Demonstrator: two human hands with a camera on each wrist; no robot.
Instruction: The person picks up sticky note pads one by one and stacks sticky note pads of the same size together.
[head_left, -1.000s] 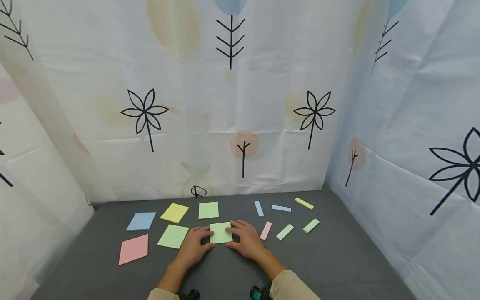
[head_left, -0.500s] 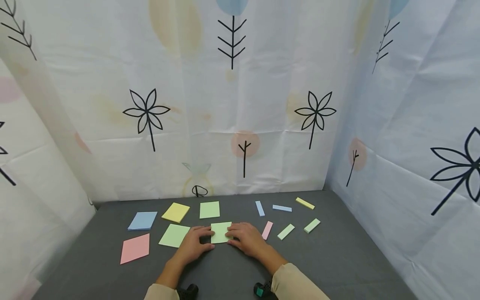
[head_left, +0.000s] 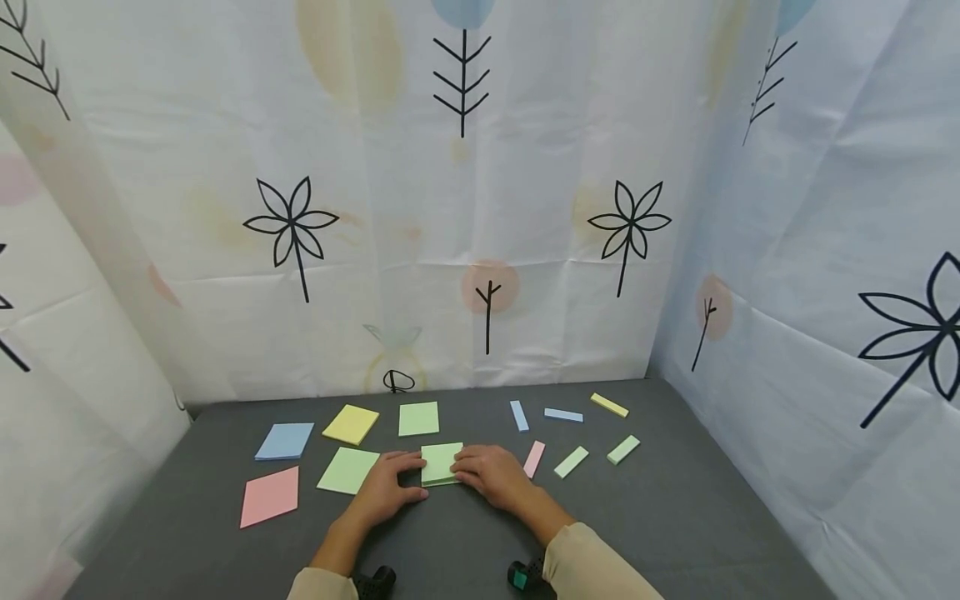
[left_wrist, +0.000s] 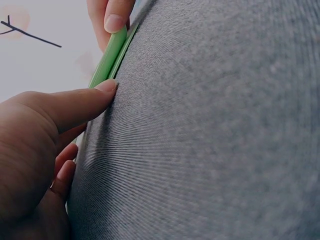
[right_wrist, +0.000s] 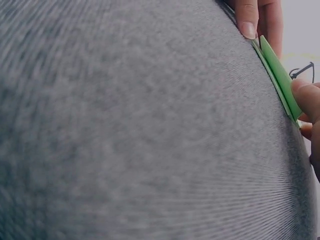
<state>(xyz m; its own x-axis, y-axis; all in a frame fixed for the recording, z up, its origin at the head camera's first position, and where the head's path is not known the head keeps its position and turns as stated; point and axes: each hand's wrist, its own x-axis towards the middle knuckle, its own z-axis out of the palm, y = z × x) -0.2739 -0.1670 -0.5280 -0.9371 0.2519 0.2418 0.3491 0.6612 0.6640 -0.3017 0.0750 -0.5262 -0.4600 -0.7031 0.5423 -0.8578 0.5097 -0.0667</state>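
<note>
In the head view, a pale green sticky-note pad (head_left: 439, 461) sits at the table's middle between both hands. The wrist views show two layers: a thicker upper pad (right_wrist: 280, 80) tilted up from a thin green pad (left_wrist: 123, 52) under it. My right hand (head_left: 495, 479) pinches the upper pad at its right side, thumb on the near edge. My left hand (head_left: 382, 492) holds the left side, its thumb (left_wrist: 106, 86) at the near corner, low by the thin pad. The left hand's other fingers are partly hidden behind its thumb in the left wrist view.
Left of the hands lie green (head_left: 348, 471), yellow (head_left: 351, 424), blue (head_left: 284, 442) and pink (head_left: 270, 497) square pads. Another green square (head_left: 418, 419) lies behind. To the right are several narrow strips, including a pink one (head_left: 534, 459). White patterned cloth (head_left: 525, 208) walls the grey table.
The right hand's thumb has drawn in under its fingers, and the green pad's near edge has risen, showing a second layer below. The left hand stays nearly still.
</note>
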